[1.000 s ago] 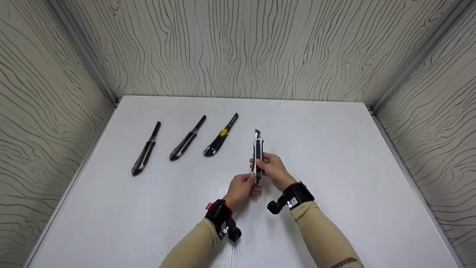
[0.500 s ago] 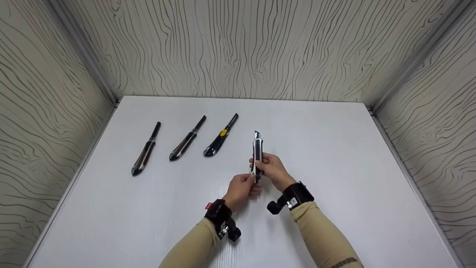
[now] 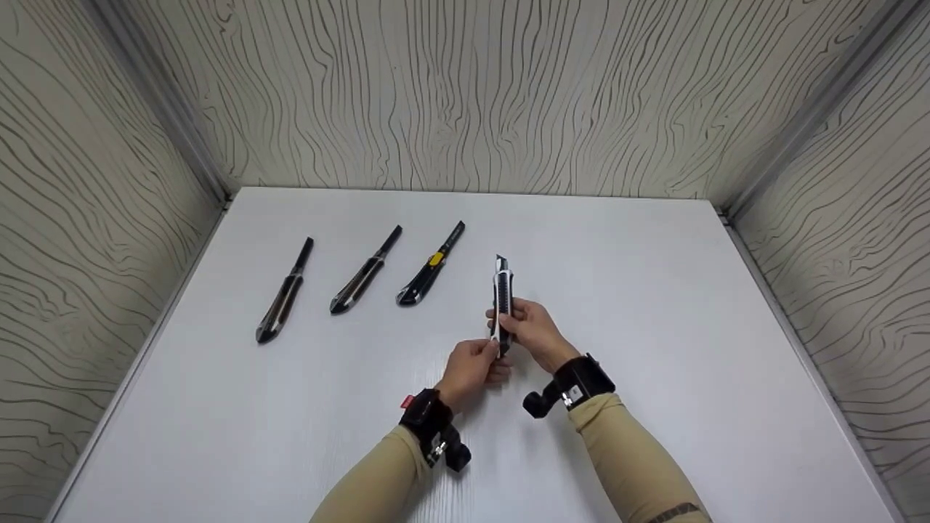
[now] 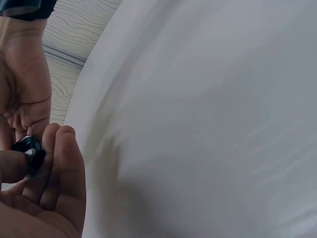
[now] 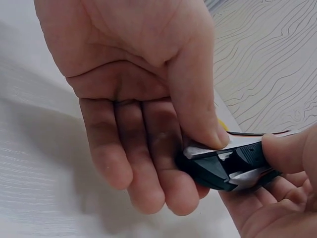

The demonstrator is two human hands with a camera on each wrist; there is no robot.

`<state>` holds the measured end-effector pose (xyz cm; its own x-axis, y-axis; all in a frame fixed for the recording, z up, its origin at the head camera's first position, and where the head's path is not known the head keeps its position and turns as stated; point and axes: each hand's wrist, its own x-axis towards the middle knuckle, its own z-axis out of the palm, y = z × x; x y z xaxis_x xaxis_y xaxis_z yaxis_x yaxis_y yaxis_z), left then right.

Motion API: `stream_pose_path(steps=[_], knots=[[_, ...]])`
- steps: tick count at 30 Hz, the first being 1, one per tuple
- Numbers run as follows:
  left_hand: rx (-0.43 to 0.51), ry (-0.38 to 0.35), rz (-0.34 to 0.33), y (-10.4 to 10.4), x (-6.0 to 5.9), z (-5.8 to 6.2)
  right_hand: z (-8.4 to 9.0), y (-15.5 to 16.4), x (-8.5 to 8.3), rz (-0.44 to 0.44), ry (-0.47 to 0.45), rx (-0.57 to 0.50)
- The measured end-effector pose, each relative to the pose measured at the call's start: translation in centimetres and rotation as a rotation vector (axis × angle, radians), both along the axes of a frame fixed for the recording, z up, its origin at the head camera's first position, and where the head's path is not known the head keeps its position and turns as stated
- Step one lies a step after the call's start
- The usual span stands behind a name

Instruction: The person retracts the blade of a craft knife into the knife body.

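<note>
A black and silver utility knife (image 3: 502, 287) is held above the white table (image 3: 654, 290) near its middle, tip pointing away from me. My right hand (image 3: 529, 328) grips its handle, with the thumb pressed on the knife body (image 5: 225, 168) and the fingers under it. My left hand (image 3: 476, 363) pinches the knife's near end (image 4: 28, 148) between thumb and fingers. In the right wrist view the left hand's fingers (image 5: 287, 148) close on the same end. The knife's front half is hidden in both wrist views.
Three more utility knives lie in a slanted row on the table's left: a black one (image 3: 280, 299), a black and silver one (image 3: 361, 276), and one with a yellow slider (image 3: 429, 267). Wood-grain walls (image 3: 465, 94) close the table on three sides.
The knife has dipped very slightly toward me. Both hands keep the same hold, and the three knives on the table have not moved.
</note>
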<state>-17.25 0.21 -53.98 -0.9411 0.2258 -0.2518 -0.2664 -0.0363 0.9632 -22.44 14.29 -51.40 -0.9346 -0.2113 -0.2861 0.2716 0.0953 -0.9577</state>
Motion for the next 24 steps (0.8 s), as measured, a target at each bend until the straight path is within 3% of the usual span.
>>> stream_pose_path(steps=[24], knots=[[-0.014,-0.014,0.022,-0.01,0.02,0.38,0.0,-0.03,-0.01,0.015,-0.008,-0.043]])
